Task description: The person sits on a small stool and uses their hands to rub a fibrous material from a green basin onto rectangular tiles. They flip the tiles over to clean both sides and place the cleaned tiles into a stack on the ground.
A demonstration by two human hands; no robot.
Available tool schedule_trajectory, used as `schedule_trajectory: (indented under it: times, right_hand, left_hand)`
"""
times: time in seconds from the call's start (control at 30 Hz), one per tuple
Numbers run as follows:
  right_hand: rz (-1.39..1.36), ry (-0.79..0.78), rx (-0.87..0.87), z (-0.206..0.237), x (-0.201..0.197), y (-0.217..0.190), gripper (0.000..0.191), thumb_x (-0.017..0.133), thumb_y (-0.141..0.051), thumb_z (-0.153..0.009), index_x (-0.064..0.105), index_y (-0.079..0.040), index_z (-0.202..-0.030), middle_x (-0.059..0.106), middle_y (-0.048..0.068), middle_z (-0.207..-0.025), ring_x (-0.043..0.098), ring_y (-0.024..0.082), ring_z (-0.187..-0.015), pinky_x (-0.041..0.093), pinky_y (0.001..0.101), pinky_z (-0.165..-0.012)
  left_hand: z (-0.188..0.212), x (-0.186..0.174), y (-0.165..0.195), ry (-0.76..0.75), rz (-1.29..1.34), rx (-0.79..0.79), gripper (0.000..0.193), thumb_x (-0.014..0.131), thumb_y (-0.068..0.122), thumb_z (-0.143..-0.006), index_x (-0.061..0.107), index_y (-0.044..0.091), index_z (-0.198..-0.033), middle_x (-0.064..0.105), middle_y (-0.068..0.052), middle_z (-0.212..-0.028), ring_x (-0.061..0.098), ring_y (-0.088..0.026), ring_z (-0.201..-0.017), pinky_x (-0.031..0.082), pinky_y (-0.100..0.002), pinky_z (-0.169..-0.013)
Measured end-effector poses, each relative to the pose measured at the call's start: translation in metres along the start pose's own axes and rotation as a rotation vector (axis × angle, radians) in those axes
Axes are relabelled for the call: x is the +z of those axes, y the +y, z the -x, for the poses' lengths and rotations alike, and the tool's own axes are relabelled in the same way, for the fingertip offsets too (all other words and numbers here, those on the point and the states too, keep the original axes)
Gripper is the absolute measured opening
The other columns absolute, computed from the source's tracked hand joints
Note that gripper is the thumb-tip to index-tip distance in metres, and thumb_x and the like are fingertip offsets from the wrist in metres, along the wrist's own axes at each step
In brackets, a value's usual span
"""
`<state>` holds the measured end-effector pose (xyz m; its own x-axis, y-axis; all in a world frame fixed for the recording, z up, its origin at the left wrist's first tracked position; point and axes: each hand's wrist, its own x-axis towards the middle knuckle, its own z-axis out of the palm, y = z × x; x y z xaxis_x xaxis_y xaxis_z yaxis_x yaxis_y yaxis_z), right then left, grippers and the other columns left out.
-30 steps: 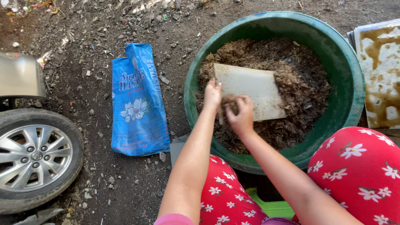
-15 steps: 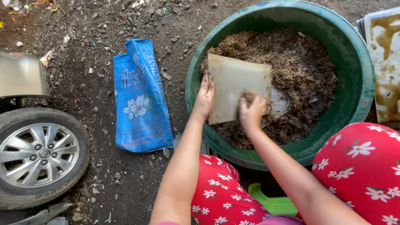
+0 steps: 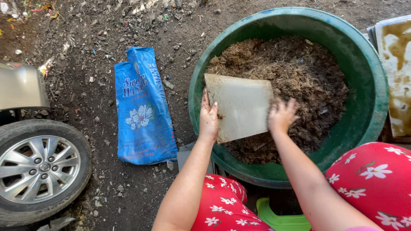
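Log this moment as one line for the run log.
left hand: holds flat pale board by its edge | right hand: open at board's other edge | green tub: holds brown mulch | blue sack: flat on ground

A pale, flat, roughly square board (image 3: 241, 107), dusty and stained, lies tilted on the brown shredded compost (image 3: 299, 77) (coarse, dry-looking) filling the round green tub (image 3: 372, 85) at the upper right of the frame.

Soft even daylight; sharp; right hand (image 3: 281, 114) motion-blurred.
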<state>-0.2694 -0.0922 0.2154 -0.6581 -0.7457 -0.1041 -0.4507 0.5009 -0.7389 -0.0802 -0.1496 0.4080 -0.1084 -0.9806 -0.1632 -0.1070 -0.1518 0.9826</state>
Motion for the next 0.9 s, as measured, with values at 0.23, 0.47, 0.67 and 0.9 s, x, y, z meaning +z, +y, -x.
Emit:
schedule_trajectory:
  times: [0.23,0.47,0.67,0.9]
  right_hand:
    - [-0.251,-0.107,0.153,0.013,0.011,-0.006,0.041,0.054,-0.031,-0.108,0.054,-0.002,-0.136,0.040,0.023,-0.144,0.037,0.038,-0.136,0.031,0.0561,-0.114]
    - [-0.850,-0.118,-0.397,0.036,-0.034,-0.154,0.035,0.054,-0.016,-0.101,0.053,0.002,-0.131,0.046,0.016,-0.138,0.054,0.031,-0.130,0.046,0.0436,-0.114]
    - [-0.952,-0.134,-0.523,-0.057,-0.044,-0.224,0.022,0.059,-0.014,-0.099,0.065,-0.005,-0.118,0.054,0.013,-0.133,0.058,0.029,-0.121,0.054,0.0415,-0.106]
    - [-0.532,0.114,-0.291,-0.093,0.001,-0.142,0.025,0.064,-0.023,-0.104,0.072,-0.004,-0.118,0.061,0.017,-0.124,0.056,0.031,-0.122,0.046,0.0444,-0.108]
  left_hand:
    - [-0.004,0.013,0.019,0.132,0.118,-0.038,0.066,0.040,0.050,-0.104,0.041,0.010,-0.156,0.041,-0.011,-0.160,0.041,-0.025,-0.144,0.032,-0.040,-0.118]
    - [-0.021,0.032,0.019,0.144,0.095,0.004,0.056,0.043,0.041,-0.106,0.048,0.005,-0.149,0.051,-0.012,-0.152,0.045,-0.023,-0.142,0.034,-0.037,-0.118]
    - [-0.017,0.051,0.034,0.084,-0.523,0.181,0.047,0.038,0.015,-0.106,0.044,-0.004,-0.148,0.056,-0.028,-0.142,0.057,-0.040,-0.128,0.044,-0.042,-0.107]
    - [-0.011,0.058,0.045,0.078,-0.499,0.161,0.049,0.040,0.019,-0.107,0.043,-0.002,-0.151,0.056,-0.025,-0.144,0.058,-0.036,-0.130,0.046,-0.040,-0.108]
